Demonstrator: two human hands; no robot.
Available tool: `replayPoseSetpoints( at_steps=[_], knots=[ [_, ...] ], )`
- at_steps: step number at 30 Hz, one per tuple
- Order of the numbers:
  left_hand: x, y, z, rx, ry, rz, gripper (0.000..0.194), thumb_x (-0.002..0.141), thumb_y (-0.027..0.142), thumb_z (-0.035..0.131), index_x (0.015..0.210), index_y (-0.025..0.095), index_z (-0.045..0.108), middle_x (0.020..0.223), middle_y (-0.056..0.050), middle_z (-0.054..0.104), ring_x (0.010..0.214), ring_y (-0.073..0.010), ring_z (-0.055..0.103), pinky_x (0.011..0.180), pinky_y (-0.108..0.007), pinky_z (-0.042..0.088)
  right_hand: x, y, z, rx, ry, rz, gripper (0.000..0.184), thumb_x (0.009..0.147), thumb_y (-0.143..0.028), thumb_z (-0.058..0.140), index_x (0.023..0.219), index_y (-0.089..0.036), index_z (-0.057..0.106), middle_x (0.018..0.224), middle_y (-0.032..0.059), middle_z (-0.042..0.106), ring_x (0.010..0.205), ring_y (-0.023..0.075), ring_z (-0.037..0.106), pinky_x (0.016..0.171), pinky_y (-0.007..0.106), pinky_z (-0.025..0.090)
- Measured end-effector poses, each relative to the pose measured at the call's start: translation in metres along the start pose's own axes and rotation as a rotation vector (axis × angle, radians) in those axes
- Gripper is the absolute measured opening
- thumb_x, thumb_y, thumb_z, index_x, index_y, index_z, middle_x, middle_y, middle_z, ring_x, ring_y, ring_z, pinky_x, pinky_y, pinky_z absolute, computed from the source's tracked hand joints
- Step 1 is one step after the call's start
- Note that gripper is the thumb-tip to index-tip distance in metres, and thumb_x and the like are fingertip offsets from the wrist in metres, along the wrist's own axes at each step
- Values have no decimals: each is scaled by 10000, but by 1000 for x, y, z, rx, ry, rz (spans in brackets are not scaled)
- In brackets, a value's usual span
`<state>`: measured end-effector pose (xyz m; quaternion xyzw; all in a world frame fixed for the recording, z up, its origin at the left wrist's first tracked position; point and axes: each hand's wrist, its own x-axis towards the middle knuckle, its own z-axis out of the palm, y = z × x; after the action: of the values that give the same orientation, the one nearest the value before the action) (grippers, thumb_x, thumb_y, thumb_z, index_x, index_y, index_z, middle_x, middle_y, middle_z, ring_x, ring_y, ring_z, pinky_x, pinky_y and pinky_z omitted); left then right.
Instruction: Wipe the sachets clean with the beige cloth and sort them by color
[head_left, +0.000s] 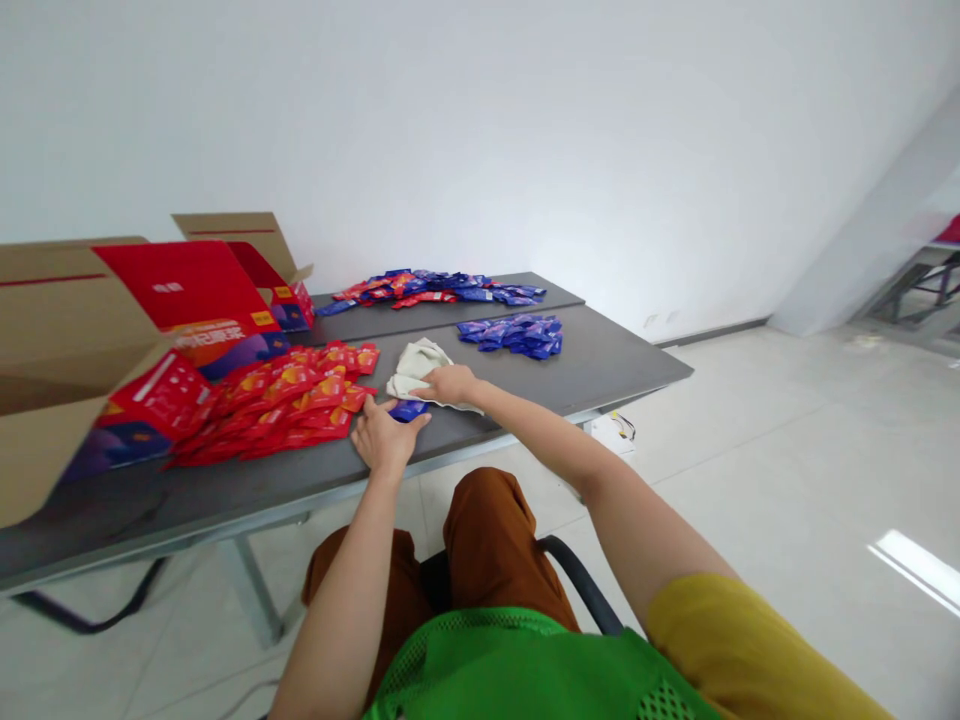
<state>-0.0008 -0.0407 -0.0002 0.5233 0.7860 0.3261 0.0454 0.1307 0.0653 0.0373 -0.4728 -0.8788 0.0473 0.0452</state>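
- I see a pale wall (525, 140) behind the grey table (615, 360).
- Black chair armrest (581, 583), in front of the table.
- White object (611, 434), low by the table's right end.
- I spot distant furniture (919, 285), well right of the table.

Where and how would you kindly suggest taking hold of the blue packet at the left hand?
Probably pinch the blue packet by its near edge, coming from the near side: it lies low on the table, with the white cloth and right hand just beyond.
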Motion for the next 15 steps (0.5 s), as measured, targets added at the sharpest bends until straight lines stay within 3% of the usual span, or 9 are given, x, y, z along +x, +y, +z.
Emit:
replayPoseSetpoints(
  at_steps=[3, 8, 10, 12, 15],
  knots=[
    [1, 0, 1, -24, 28, 5, 738, 656, 532, 752, 1281, 232, 500, 1320, -127, 580, 1211, -315, 512, 1004, -447, 342, 5, 7, -3, -37, -14, -15, 626, 884, -701, 428, 1195, -219, 678, 1155, 133, 690, 1070, 291, 639, 825, 334, 481],
    [0, -1, 2, -12, 63, -3, 834, 658, 471, 759, 1365, 197, 413, 1212, -138, 646, 1178, -306, 539, 999, -427, 345, -15, 1, 11, 68, -25, -326, 562, 937, -664, 356, 1126, -257, 694, 1066, 70, 724, 993, 234, 659, 755, 267, 438],
    [-1, -1, 1, 4, 64, -2, 841, 663, 440, 753, 1377, 174, 398, 1230, -158, 631, 1179, -304, 541, 988, -415, 351, -22, -4, 15, 88, -16, -379, 545, 939, -662, 357, 1080, -265, 702, 1041, 54, 729, 968, 221, 661, 737, 252, 421],
    [-1, 0, 0, 10, 58, -4, 839, 665, 432, 749, 1377, 165, 394, 1233, -161, 627, 1186, -304, 537, 985, -411, 351, -26, -9, 16, 93, -9, -346, 549, 931, -675, 357, 1066, -275, 707, 1018, 49, 733, 956, 224, 664, 728, 251, 418],
    [-1, 0, -1, 14, 54, -14, 838, 654, 469, 755, 1357, 168, 412, 1212, -156, 640, 1179, -310, 539, 979, -416, 355, -23, -15, 15, 107, -9, -186, 588, 903, -718, 349, 1088, -293, 710, 1014, 58, 731, 953, 242, 666, 730, 269, 433]
  ],
)
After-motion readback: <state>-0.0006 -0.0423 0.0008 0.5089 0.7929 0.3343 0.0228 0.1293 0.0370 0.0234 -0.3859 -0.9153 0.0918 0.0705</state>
